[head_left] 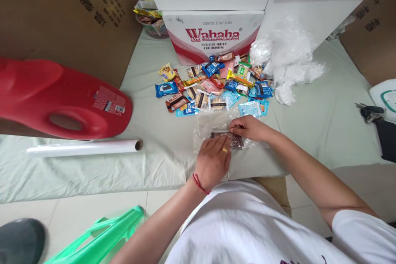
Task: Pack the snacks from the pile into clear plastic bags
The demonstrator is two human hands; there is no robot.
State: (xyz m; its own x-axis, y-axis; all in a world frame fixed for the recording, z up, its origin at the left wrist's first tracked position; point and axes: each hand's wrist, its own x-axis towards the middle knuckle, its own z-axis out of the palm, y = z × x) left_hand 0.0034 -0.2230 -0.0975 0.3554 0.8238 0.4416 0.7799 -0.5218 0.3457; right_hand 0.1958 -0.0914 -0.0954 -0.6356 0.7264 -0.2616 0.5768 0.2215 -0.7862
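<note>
On the cloth-covered surface in front of me, a small dark brown snack packet [237,142] lies on a crinkled sheet of clear plastic wrap [201,126]. My left hand [213,160], with a ring and a red string bracelet, rests over the packet's left part, fingers stretched out and nearly flat. From the right, my right hand [250,128] pinches at the packet's upper edge, where the wrap appears folded over. Its fingertips are partly hidden, but wrap seems to be between them. Just beyond both hands lies a pile of small wrapped snacks [202,101].
Behind the snacks stands a Wahaha water carton [213,33]. Crumpled clear plastic [287,57] sits right of it. At left are a red jug [62,95] and a white roll [86,147]. Keys [369,111] lie far right; a green plastic stool [102,235] stands below.
</note>
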